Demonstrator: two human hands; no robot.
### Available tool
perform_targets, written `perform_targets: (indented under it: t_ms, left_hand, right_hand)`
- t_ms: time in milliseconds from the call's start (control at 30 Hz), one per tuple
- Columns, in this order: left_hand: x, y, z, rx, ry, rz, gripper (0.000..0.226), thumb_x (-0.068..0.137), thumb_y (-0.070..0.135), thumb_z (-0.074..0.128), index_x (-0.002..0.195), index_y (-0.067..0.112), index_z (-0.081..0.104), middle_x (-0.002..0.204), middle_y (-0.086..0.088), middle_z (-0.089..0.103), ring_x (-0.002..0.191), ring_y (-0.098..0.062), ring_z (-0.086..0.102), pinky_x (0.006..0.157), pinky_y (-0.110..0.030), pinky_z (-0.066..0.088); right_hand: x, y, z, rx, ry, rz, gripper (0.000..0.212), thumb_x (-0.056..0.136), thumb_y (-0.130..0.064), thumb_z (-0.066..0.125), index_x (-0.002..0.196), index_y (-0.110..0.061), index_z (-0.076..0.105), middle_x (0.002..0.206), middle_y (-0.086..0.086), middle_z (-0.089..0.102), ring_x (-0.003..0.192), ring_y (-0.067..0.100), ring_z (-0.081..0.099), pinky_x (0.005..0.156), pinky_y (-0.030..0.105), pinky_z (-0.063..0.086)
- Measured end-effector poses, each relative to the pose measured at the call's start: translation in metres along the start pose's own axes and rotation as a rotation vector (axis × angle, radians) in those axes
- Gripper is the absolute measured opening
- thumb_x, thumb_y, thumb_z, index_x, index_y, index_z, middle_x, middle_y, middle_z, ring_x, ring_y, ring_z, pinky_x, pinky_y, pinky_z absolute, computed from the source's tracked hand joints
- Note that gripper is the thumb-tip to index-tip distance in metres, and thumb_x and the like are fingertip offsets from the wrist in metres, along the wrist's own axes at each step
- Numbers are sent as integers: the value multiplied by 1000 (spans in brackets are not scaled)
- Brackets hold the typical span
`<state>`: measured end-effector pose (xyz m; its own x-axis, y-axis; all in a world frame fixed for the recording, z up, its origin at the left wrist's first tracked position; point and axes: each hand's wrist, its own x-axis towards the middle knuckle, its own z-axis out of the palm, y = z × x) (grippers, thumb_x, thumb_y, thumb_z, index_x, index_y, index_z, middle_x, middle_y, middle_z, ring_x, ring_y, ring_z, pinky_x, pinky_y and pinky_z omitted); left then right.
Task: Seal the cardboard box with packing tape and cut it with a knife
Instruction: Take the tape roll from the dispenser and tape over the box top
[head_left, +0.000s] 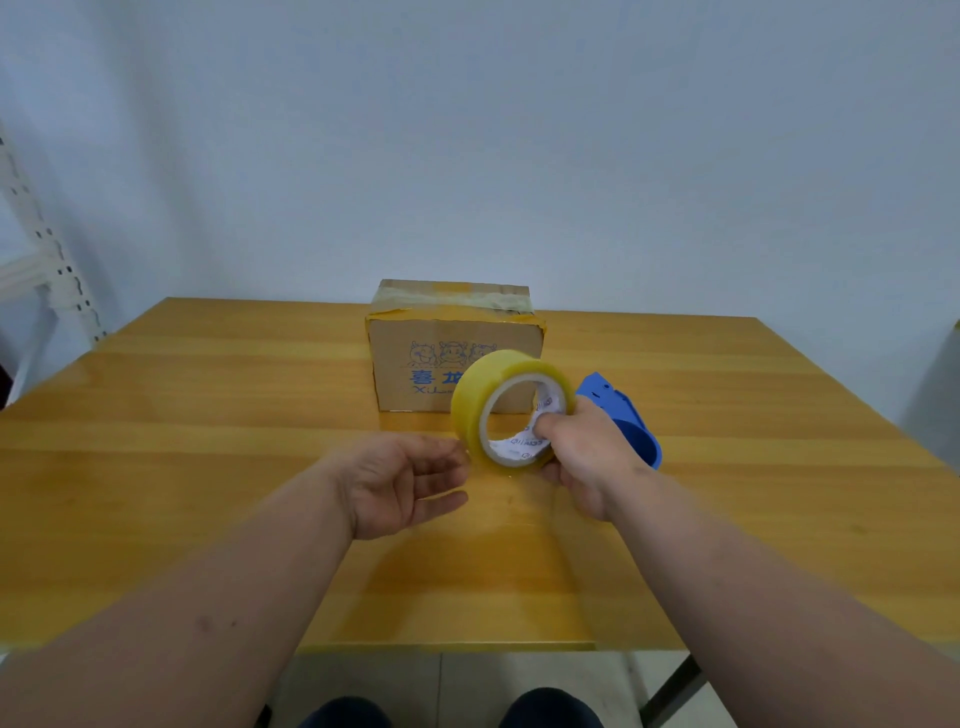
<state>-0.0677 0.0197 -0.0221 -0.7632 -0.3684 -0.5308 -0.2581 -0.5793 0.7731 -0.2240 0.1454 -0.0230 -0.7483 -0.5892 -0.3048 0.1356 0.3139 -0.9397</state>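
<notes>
A small cardboard box (447, 332) with blue cartoon print stands at the far middle of the wooden table (208, 415); old yellowish tape crosses its closed top. My right hand (587, 462) holds a roll of yellow packing tape (470, 410) upright in front of the box, thumb inside the core. My left hand (400, 483) is open just left of the roll, fingertips close to its rim; whether they touch it is unclear. A blue tape cutter (623, 415) lies on the table behind my right hand, partly hidden by it.
A white metal shelf frame (36, 249) stands at the far left beside the table. A plain wall rises behind the box. The table's near edge runs above my knees (550, 709).
</notes>
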Motion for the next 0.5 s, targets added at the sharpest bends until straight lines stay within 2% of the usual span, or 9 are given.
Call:
perform_targets:
  t_ms: [67, 100, 200, 267, 333, 433, 500]
  left_hand:
    - [3, 2, -3, -13, 66, 12, 9, 87, 0, 59, 83, 0, 67, 60, -8, 68, 48, -14, 66, 59, -37, 62]
    - [3, 3, -5, -6, 83, 6, 9, 87, 0, 59, 83, 0, 67, 60, -8, 68, 48, -14, 66, 58, -38, 62]
    - [-2, 10, -2, 73, 88, -45, 16, 89, 15, 62, 83, 1, 66, 69, -11, 68, 63, -21, 67, 60, -44, 61]
    - [-4, 11, 2, 119, 79, -74, 27, 91, 27, 60, 87, 0, 64, 81, -16, 68, 75, -27, 68, 61, -45, 60]
    - [-5, 10, 6, 121, 69, -94, 31, 93, 29, 58, 95, -2, 62, 90, -21, 70, 79, -31, 71, 61, -44, 61]
    - [-6, 7, 11, 72, 58, -90, 21, 93, 15, 57, 97, -6, 62, 81, -21, 74, 65, -29, 75, 56, -41, 61]
    - [-5, 6, 12, 13, 73, -84, 16, 92, 10, 58, 90, -6, 61, 67, -19, 72, 54, -25, 72, 52, -40, 61]
  right_hand:
    - [-3, 0, -1, 6, 3, -22, 34, 86, -12, 55, 119, -18, 48, 114, 13, 62, 101, 29, 63, 73, 39, 56]
    - [-4, 0, -2, 2, 3, -36, 38, 86, -11, 56, 121, -19, 46, 112, 12, 61, 97, 28, 62, 68, 37, 53]
    - [-7, 1, -5, -10, -7, -94, 39, 84, -7, 57, 118, -23, 47, 105, 10, 60, 86, 26, 56, 61, 34, 42]
    - [-8, 2, -4, -2, -21, -118, 38, 84, -6, 57, 114, -28, 50, 105, 9, 62, 85, 28, 56, 62, 35, 43]
    - [-10, 1, -3, 17, -35, -138, 37, 84, -5, 56, 107, -34, 54, 108, 10, 64, 93, 33, 61, 67, 36, 47]
    - [-14, -1, -3, 91, -69, -149, 37, 86, -2, 54, 98, -37, 55, 110, 9, 64, 102, 31, 63, 71, 37, 52]
    - [-15, -2, -4, 124, -88, -156, 37, 86, 0, 53, 105, -32, 55, 110, 9, 64, 102, 28, 64, 66, 34, 51]
